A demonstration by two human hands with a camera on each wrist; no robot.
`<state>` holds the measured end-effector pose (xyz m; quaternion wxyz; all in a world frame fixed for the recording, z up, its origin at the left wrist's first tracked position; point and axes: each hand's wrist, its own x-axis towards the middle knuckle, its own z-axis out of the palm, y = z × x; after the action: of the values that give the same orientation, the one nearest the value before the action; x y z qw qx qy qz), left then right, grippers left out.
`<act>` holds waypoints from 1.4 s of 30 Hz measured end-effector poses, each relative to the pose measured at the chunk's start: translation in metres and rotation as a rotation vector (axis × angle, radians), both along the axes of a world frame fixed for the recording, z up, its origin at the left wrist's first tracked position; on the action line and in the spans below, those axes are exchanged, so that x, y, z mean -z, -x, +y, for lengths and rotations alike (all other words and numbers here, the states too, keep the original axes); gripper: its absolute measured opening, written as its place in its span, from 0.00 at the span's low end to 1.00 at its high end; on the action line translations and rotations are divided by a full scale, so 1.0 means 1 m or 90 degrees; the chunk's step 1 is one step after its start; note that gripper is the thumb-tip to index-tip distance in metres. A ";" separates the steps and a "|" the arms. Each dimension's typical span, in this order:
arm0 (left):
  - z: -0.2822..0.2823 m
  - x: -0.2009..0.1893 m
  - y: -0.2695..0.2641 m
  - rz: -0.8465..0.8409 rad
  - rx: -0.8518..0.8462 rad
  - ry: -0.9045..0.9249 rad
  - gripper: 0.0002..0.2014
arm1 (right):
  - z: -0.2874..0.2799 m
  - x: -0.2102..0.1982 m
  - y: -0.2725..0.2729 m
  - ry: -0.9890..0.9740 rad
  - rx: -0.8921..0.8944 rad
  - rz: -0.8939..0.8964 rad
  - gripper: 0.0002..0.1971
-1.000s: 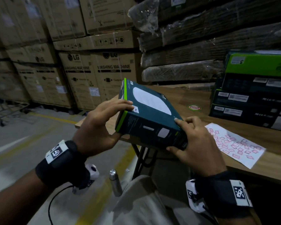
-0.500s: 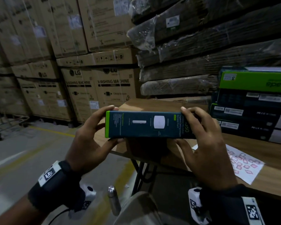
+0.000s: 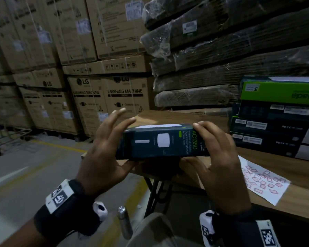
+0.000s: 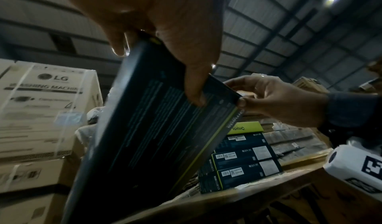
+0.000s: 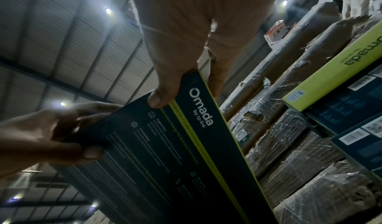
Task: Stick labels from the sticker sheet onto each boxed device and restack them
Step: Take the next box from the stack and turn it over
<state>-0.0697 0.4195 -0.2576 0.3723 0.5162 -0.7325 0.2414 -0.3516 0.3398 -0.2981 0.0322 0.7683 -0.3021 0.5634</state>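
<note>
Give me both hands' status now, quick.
Left hand: holds the left end of the dark teal rectangular cardboard device box, thumb beneath, fingers over the top.
Right hand: grips the box's right end.

The box (image 3: pixel 163 142) hides the left hand (image 3: pixel 103 158)'s thumb and the right hand (image 3: pixel 219 168)'s thumb from the head view, and its small side print is too blurred to read apart from "AC1350". The stack of boxes (image 3: pixel 278 118) on the table (image 3: pixel 301 196) is cut off by the right edge. The marks on the sticker sheet (image 3: pixel 264 182) are too small to make out, and the right hand covers the sheet's near left corner.
</note>
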 end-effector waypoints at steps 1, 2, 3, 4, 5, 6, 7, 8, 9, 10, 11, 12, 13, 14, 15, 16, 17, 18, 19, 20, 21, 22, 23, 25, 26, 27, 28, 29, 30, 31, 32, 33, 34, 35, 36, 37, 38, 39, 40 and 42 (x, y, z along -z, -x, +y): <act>-0.002 0.000 0.004 -0.039 -0.018 0.006 0.49 | 0.001 0.001 -0.004 0.005 -0.003 0.004 0.40; -0.005 0.002 0.007 -0.055 -0.027 0.006 0.47 | 0.002 0.002 -0.007 0.006 -0.008 0.001 0.42; -0.007 0.004 0.009 -0.049 -0.026 0.001 0.46 | 0.001 0.003 -0.009 0.000 -0.017 -0.006 0.43; -0.009 0.008 0.009 -0.030 -0.019 -0.008 0.44 | -0.001 0.005 -0.009 -0.015 -0.028 -0.015 0.46; -0.010 0.011 0.007 -0.014 -0.006 -0.017 0.43 | -0.003 0.007 -0.008 -0.040 -0.040 -0.022 0.50; -0.010 0.013 0.005 -0.008 0.007 -0.021 0.41 | -0.006 0.008 -0.007 -0.066 -0.051 -0.022 0.54; -0.010 0.015 0.003 -0.011 0.019 -0.020 0.39 | -0.009 0.010 -0.006 -0.088 -0.059 -0.013 0.56; -0.009 0.017 -0.001 -0.016 0.028 -0.016 0.37 | -0.013 0.013 -0.005 -0.098 -0.064 0.005 0.58; -0.008 0.019 -0.005 -0.019 0.036 -0.012 0.36 | -0.017 0.016 -0.005 -0.097 -0.067 0.029 0.57; -0.007 0.021 -0.009 -0.018 0.044 -0.007 0.34 | -0.021 0.020 -0.006 -0.090 -0.071 0.049 0.56; -0.005 0.023 -0.014 -0.011 0.052 -0.004 0.33 | -0.025 0.023 -0.008 -0.087 -0.077 0.061 0.54; -0.004 0.026 -0.019 -0.002 0.059 -0.003 0.31 | -0.027 0.025 -0.010 -0.088 -0.083 0.061 0.53; -0.003 0.029 -0.024 0.009 0.064 -0.004 0.30 | -0.030 0.027 -0.013 -0.082 -0.086 0.054 0.52; -0.002 0.032 -0.029 0.019 0.065 -0.007 0.29 | -0.030 0.027 -0.018 -0.067 -0.084 0.047 0.51; -0.001 0.036 -0.034 0.024 0.060 -0.010 0.30 | -0.028 0.026 -0.023 -0.046 -0.079 0.041 0.46; 0.000 0.039 -0.038 0.024 0.046 -0.010 0.31 | -0.025 0.025 -0.028 -0.020 -0.068 0.040 0.41; 0.001 0.042 -0.040 0.020 0.027 -0.005 0.31 | -0.020 0.023 -0.034 0.002 -0.053 0.049 0.37; 0.003 0.045 -0.041 0.012 0.012 0.004 0.32 | -0.015 0.023 -0.040 0.017 -0.034 0.067 0.36; 0.005 0.048 -0.038 0.001 0.009 0.012 0.33 | -0.009 0.023 -0.046 0.030 -0.016 0.096 0.37; 0.007 0.050 -0.034 -0.012 0.022 0.017 0.36 | -0.004 0.023 -0.052 0.048 0.001 0.125 0.37; 0.008 0.053 -0.028 -0.021 0.048 0.016 0.38 | -0.001 0.024 -0.057 0.066 0.010 0.150 0.37; 0.009 0.056 -0.022 -0.021 0.078 0.008 0.40 | 0.002 0.026 -0.061 0.077 0.011 0.162 0.37; 0.008 0.059 -0.018 -0.009 0.105 -0.001 0.41 | 0.002 0.028 -0.064 0.073 0.006 0.164 0.38; 0.006 0.066 -0.018 0.027 0.133 -0.011 0.42 | 0.000 0.030 -0.065 0.032 -0.002 0.152 0.46; 0.006 0.068 -0.020 0.033 0.134 -0.013 0.43 | -0.004 0.031 -0.063 0.008 0.000 0.153 0.50; 0.005 0.069 -0.023 0.027 0.134 -0.018 0.43 | -0.008 0.033 -0.059 -0.015 0.003 0.158 0.52; 0.006 0.069 -0.025 0.013 0.134 -0.022 0.42 | -0.013 0.034 -0.054 -0.035 0.007 0.162 0.53; 0.006 0.069 -0.028 -0.003 0.137 -0.022 0.40 | -0.018 0.035 -0.049 -0.053 0.013 0.164 0.54; 0.006 0.070 -0.031 -0.021 0.140 -0.018 0.38 | -0.023 0.036 -0.044 -0.066 0.022 0.164 0.54; 0.006 0.071 -0.034 -0.035 0.144 -0.009 0.35 | -0.028 0.036 -0.038 -0.075 0.031 0.162 0.55; 0.006 0.071 -0.038 -0.043 0.144 0.004 0.33 | -0.031 0.035 -0.033 -0.077 0.040 0.160 0.55; 0.005 0.071 -0.042 -0.045 0.140 0.013 0.32 | -0.034 0.034 -0.030 -0.071 0.047 0.161 0.55; 0.004 0.072 -0.047 -0.044 0.134 0.012 0.33 | -0.035 0.033 -0.027 -0.058 0.057 0.166 0.54; 0.002 0.073 -0.052 -0.037 0.127 -0.004 0.34 | -0.035 0.033 -0.027 -0.040 0.072 0.174 0.52; 0.000 0.073 -0.057 -0.020 0.125 -0.028 0.33 | -0.035 0.033 -0.027 -0.021 0.089 0.182 0.51; -0.002 0.073 -0.062 0.007 0.123 -0.049 0.32 | -0.033 0.033 -0.029 -0.006 0.108 0.184 0.49; -0.002 0.073 -0.065 0.037 0.112 -0.057 0.32 | -0.030 0.034 -0.032 0.007 0.124 0.179 0.48; -0.004 0.072 -0.066 0.065 0.100 -0.052 0.33 | -0.027 0.034 -0.036 0.023 0.139 0.170 0.47; -0.004 0.070 -0.064 0.092 0.097 -0.036 0.36 | -0.024 0.035 -0.040 0.041 0.156 0.163 0.46; -0.004 0.066 -0.056 0.130 0.119 0.013 0.42 | -0.018 0.036 -0.047 0.078 0.194 0.156 0.44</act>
<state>-0.0140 0.4158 -0.3233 0.4709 0.4639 -0.7333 0.1594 -0.3041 0.3213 -0.3346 0.2005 0.7731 -0.3740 0.4714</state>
